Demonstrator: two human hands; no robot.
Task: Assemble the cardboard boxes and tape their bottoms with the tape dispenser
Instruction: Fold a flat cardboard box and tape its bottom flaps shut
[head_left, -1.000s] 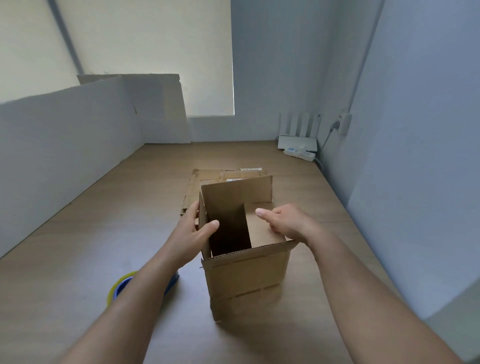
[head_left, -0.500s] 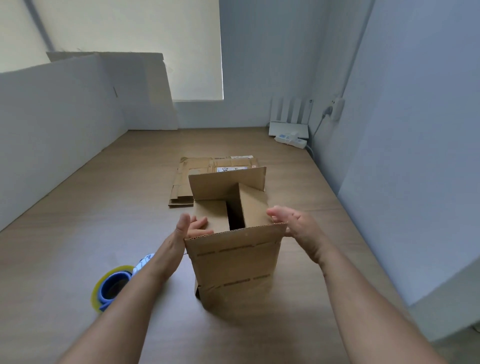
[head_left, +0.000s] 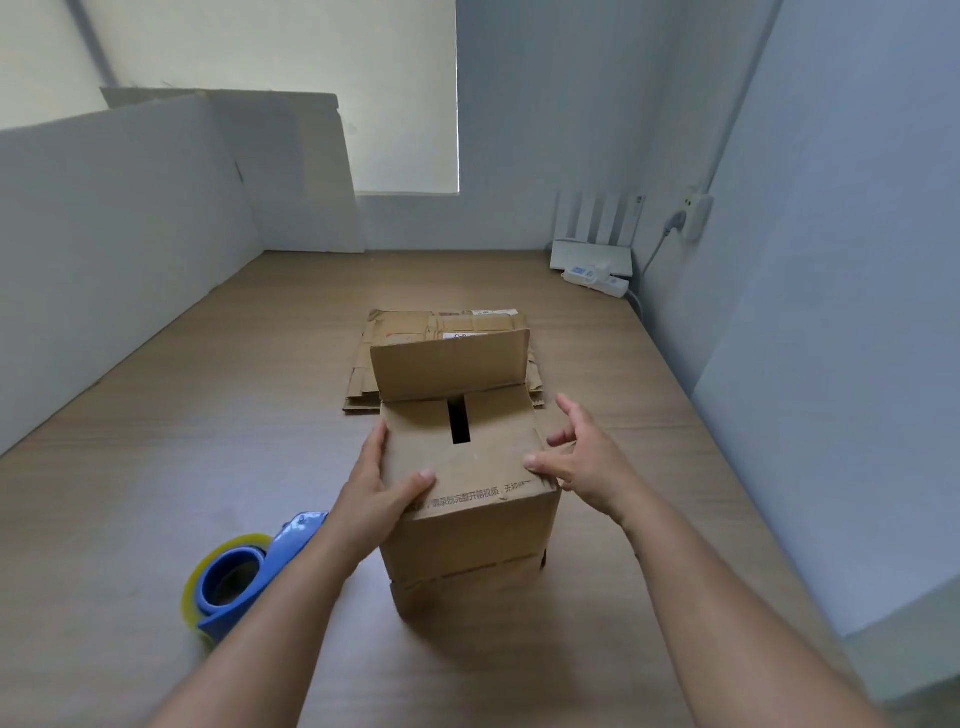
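Note:
A brown cardboard box stands upright on the wooden table. Its near flap, printed with text, lies folded down over the two side flaps, and a dark gap shows between them. The far flap still stands up. My left hand holds the box's left top edge, thumb pressing on the near flap. My right hand is at the right top corner, thumb on the flap and fingers spread. A blue tape dispenser with a yellowish roll lies left of the box, partly hidden by my left forearm.
Flattened cardboard boxes lie stacked behind the upright box. White foam boards wall the table's left and back. A white router and a power strip sit at the back right corner, by the grey wall.
The side flaps went down over the opening and the near flap was folded over them. Both hands moved from the side flaps to the box's top edges.

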